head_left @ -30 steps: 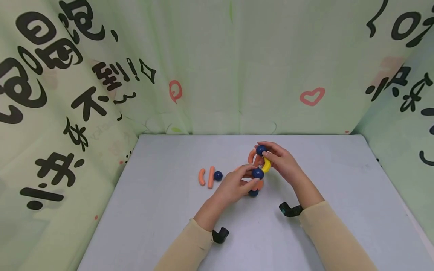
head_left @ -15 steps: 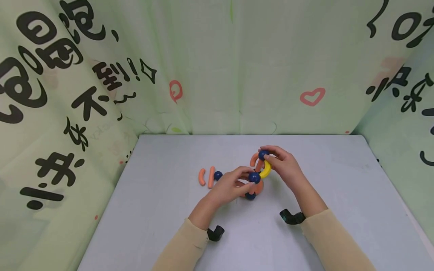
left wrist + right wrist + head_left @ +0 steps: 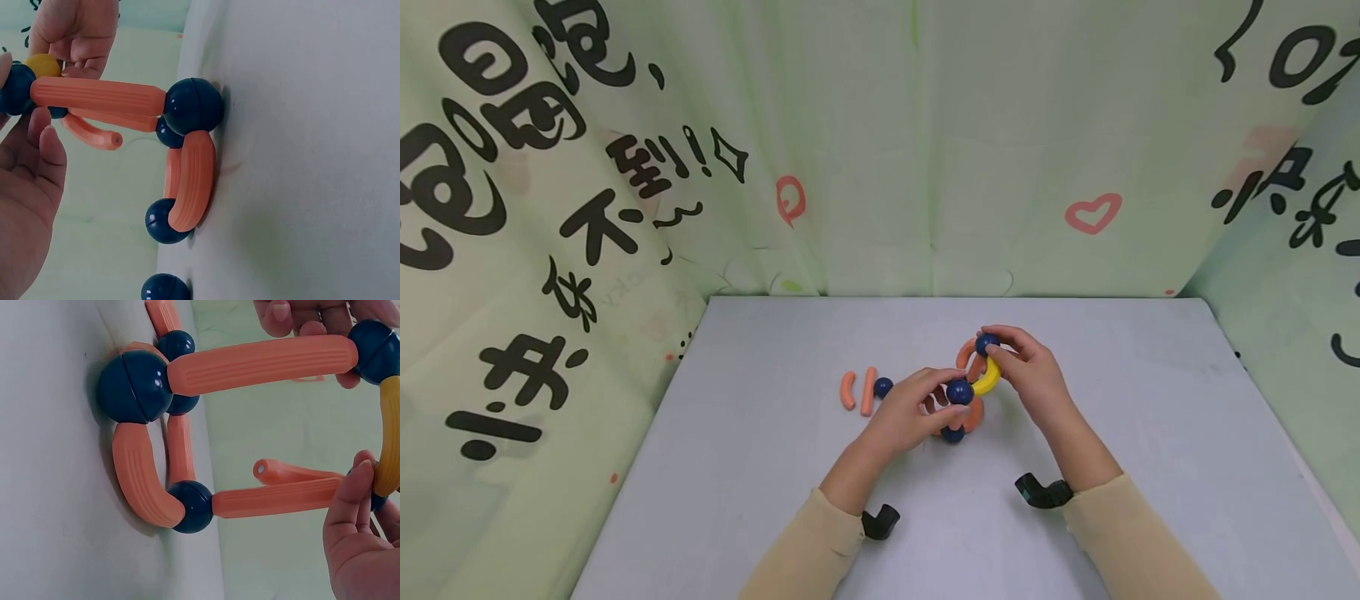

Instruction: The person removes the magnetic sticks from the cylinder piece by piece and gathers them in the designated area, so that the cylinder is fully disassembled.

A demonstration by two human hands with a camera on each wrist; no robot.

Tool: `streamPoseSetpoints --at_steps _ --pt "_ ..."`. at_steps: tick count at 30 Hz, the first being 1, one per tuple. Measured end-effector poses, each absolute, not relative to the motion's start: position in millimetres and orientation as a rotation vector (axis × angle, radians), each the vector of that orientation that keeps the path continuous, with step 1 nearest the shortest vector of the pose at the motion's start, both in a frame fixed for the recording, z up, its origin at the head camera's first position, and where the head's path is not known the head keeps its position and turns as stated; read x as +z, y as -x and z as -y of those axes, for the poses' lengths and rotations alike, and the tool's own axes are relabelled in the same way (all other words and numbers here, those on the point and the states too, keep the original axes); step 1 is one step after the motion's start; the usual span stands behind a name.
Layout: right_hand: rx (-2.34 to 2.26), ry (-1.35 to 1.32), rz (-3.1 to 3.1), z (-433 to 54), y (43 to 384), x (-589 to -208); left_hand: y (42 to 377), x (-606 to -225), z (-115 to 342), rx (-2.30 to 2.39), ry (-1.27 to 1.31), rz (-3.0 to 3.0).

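Note:
My left hand pinches a blue ball on top of a straight orange rod standing up from the table. My right hand pinches another blue ball farther back; in the right wrist view its fingers partly hide that ball. A yellow curved rod bridges these two balls. Below, curved orange rods join more blue balls into a base on the table. From the ball at my right hand, a curved orange rod sticks out with one free end.
Left of the structure lie a loose curved orange rod, a straight orange rod and a blue ball. The white table ends at a printed curtain behind and at both sides.
The left hand and its ball have shifted slightly left and nearer; the right hand and its ball slightly right and nearer. The two balls stand wider apart, and more of the yellow rod shows.

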State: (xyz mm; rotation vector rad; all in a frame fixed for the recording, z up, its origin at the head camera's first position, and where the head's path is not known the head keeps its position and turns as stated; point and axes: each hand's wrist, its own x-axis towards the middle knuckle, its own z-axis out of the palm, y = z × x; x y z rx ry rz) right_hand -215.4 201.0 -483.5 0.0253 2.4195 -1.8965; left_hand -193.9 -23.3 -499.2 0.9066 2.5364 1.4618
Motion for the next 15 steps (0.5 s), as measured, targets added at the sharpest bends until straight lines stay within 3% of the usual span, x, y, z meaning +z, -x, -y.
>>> streamPoseSetpoints --at_steps 15 --pt "-1.890 -0.019 -2.443 -198.9 215.9 -483.6 195.0 -499.0 20.3 1.451 -0.944 -2.569"
